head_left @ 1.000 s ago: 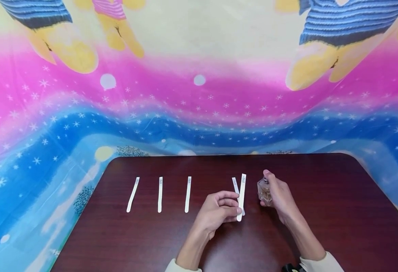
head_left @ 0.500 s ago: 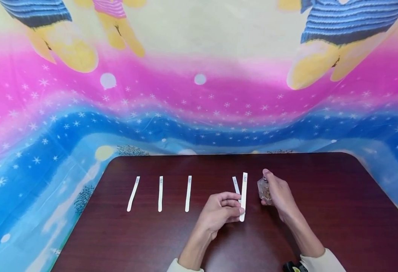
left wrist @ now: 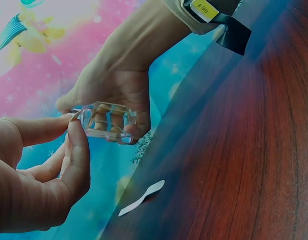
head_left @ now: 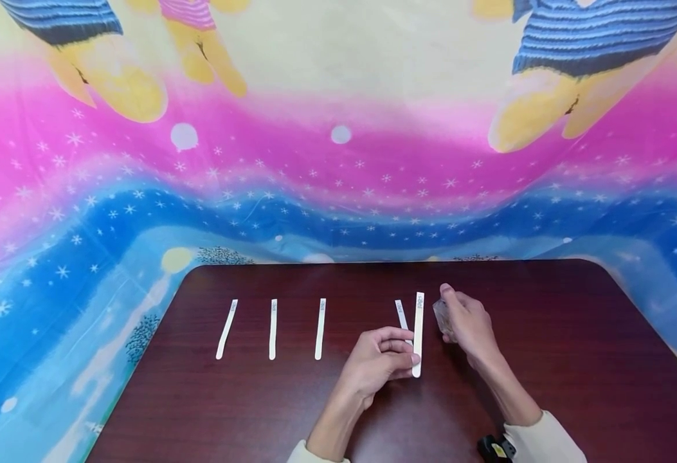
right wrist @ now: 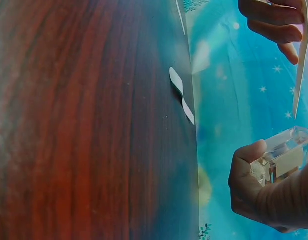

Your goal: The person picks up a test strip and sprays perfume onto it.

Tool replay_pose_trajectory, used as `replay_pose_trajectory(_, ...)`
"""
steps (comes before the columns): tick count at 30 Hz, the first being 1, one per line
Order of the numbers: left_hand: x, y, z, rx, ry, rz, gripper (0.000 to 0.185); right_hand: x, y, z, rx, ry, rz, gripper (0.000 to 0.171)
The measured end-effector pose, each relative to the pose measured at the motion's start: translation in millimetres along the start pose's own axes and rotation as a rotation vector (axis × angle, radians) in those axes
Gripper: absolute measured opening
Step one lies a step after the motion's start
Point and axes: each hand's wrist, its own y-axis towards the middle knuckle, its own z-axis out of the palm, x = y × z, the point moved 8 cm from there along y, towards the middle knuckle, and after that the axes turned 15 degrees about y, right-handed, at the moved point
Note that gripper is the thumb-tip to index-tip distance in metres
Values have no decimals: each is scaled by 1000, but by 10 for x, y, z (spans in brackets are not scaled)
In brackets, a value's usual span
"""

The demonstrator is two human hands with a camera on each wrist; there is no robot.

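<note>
My left hand [head_left: 373,366] pinches a white perfume test strip [head_left: 418,328] near its rounded lower end. The strip stands nearly upright, with small writing at its top. Just to the right, my right hand [head_left: 470,325] grips a faceted clear-glass perfume bottle [head_left: 441,317], the thumb on its top. In the right wrist view a gap shows between the strip [right wrist: 301,65] and the bottle [right wrist: 286,157]. Amber tones show through the bottle [left wrist: 109,121] in the left wrist view. Another test strip [head_left: 400,314] lies on the table, partly hidden behind the left hand.
Three more white strips lie apart in a row to the left: one slanted strip [head_left: 226,329], a middle strip [head_left: 272,329] and a right strip [head_left: 320,329]. They lie on a dark red-brown table [head_left: 199,411]. A printed cloth [head_left: 338,193] hangs behind its far edge.
The held strip has shifted slightly right and become more upright. My right hand has moved a little left and up, turning the bottle so less of it shows from above.
</note>
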Motion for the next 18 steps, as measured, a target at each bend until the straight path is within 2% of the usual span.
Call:
replay_pose_trajectory(10,-31,-6,49,-3,1,17,33,15,-5,-26,-47,-48,11,73)
replay_pose_trajectory(15,-37,-8,43,-5,9,21,33,-2,-13,-43,-51,41,38,68)
replay_pose_trajectory(18,-33,-11,14,-17,21,23,33,-25,-36,-54,-25,108,58,64)
